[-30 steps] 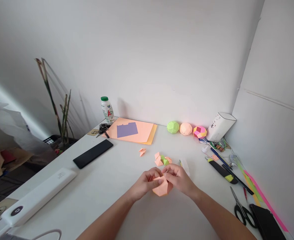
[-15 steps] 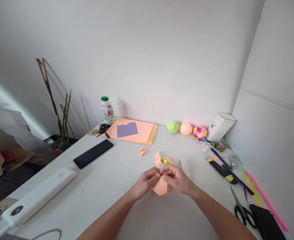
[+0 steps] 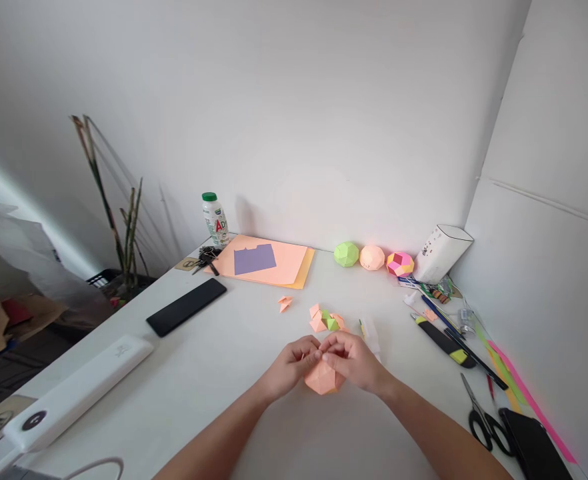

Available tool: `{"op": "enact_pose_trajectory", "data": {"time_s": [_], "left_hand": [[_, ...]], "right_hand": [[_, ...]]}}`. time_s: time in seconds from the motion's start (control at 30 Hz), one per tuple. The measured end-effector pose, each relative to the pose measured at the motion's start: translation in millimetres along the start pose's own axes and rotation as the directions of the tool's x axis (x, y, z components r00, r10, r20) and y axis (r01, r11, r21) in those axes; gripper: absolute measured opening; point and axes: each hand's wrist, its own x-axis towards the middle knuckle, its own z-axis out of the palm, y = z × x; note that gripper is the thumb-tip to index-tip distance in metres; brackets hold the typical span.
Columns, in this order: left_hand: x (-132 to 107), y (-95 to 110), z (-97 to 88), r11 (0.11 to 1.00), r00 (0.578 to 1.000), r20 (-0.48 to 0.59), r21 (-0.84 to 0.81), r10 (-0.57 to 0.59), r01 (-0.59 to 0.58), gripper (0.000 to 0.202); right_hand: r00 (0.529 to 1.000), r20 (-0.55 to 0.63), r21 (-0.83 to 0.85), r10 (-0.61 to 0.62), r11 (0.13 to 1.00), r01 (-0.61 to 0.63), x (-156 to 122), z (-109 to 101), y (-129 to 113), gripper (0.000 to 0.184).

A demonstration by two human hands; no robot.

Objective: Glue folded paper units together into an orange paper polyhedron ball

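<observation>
A faceted peach paper ball [image 3: 323, 380] is held between my two hands above the white table. My left hand [image 3: 297, 361] grips its upper left, thumb and fingers closed near the top. My right hand [image 3: 352, 359] pinches the top from the right, its fingertips meeting those of the left. What the fingertips press on is hidden. Just beyond the hands lie folded peach paper pieces [image 3: 317, 319] with a green folded piece [image 3: 330, 321]. A small peach folded piece [image 3: 285, 304] rests farther left.
Finished paper balls, green [image 3: 347, 255], peach [image 3: 372, 258] and pink-yellow [image 3: 400, 264], line the wall. To the right lie a utility knife [image 3: 444, 341], scissors [image 3: 483, 420] and a black phone [image 3: 534, 443]. Leftward are paper sheets [image 3: 291, 260], a black slab [image 3: 187, 307] and a white power strip [image 3: 81, 393].
The peach ball has tilted slightly in my hands, so its lower facets show at a different angle. My fingers have shifted a little at its top.
</observation>
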Motion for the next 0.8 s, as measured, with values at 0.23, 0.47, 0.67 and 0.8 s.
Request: {"op": "enact_pose_trajectory", "data": {"time_s": [0.23,0.47,0.67,0.8], "left_hand": [[-1,-1,2.0,0.999,0.999,0.003,-0.035,-0.041,0.041,0.03],[0,1,-0.6,0.999,1.0,0.014,-0.032,-0.003,0.003,0.024],[0,0,-3.3,0.995,1.0,0.029,-0.099,0.009,-0.006,0.022],[1,0,-10.0,0.988,1.0,0.031,-0.155,-0.003,0.007,0.022]], "right_hand": [[0.998,-0.056,0.03,0.006,1.0,-0.005,2,0,0,0.007],[0.996,-0.073,0.003,0.045,0.999,-0.045,1,-1,-2,0.012],[0.998,-0.049,0.0,0.04,0.999,-0.04,6,-5,4,0.017],[0.99,-0.138,-0.168,0.01,0.985,-0.034,13,-11,10,0.018]]}}
